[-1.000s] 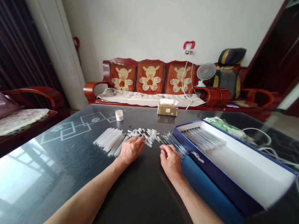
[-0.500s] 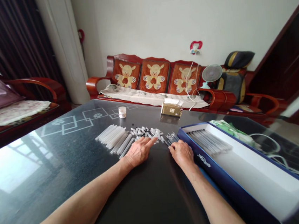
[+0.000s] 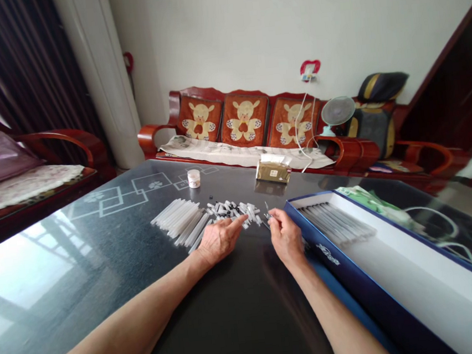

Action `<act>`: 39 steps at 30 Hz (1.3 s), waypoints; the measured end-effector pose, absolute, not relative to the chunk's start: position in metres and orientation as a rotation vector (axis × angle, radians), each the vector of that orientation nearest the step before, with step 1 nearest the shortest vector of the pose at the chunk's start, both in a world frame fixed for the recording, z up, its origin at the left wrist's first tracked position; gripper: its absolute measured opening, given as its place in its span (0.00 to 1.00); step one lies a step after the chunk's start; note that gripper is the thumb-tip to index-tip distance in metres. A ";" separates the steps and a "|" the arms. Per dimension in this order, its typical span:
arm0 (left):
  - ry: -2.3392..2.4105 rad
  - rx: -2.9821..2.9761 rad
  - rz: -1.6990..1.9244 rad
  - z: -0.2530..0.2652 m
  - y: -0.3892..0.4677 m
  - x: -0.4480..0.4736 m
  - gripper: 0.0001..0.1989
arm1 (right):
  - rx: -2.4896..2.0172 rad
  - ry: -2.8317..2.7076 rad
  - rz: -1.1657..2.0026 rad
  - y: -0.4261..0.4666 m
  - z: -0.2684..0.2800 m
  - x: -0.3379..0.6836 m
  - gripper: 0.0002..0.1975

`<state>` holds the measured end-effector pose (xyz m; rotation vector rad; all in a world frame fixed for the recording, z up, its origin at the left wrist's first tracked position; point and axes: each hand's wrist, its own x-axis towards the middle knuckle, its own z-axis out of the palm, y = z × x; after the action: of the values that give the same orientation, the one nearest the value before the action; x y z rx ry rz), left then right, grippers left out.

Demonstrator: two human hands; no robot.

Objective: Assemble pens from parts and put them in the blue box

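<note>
My left hand [image 3: 220,238] rests on the dark table with its index finger stretched out toward a loose pile of pen caps [image 3: 247,210], white and black. Translucent white pen barrels [image 3: 176,213] lie side by side just beyond and left of that hand; its palm and lower fingers are hidden. Close to the long box, my right hand [image 3: 287,236] pinches a thin pen refill [image 3: 266,206], whose narrow tip points up. Other refills lie beneath and behind this hand, mostly hidden by it.
A blue box [image 3: 346,277] with a white inside stands at the right, a row of capped pens [image 3: 334,220] in its far end. Beyond are a small white jar [image 3: 194,179] and a gold tissue pack [image 3: 273,172]. White cables [image 3: 464,255] lie right of the box.
My right hand has lifted slightly from the bunch of refills, with one refill now raised in its fingertips. My left hand has hardly moved. The view has shifted a little.
</note>
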<state>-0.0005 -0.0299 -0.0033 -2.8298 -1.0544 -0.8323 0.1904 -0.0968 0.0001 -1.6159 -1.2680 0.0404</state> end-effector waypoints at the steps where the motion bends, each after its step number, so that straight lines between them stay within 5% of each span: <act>1: -1.053 -2.839 -0.844 -0.003 -0.030 0.000 0.20 | -1.511 -1.219 0.203 -0.095 0.000 0.188 0.13; 7: -0.998 -2.891 -0.984 -0.004 -0.030 -0.001 0.16 | -1.024 -0.825 0.884 -0.095 0.005 0.172 0.19; 39: -1.088 -2.865 -0.830 0.002 -0.039 0.001 0.15 | -0.973 -0.683 0.969 -0.094 -0.001 0.162 0.18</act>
<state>0.0014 -0.0394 0.0024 -2.8649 -1.0882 -0.8296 0.1625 -0.0939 -0.0010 -0.9726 -0.6825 0.9688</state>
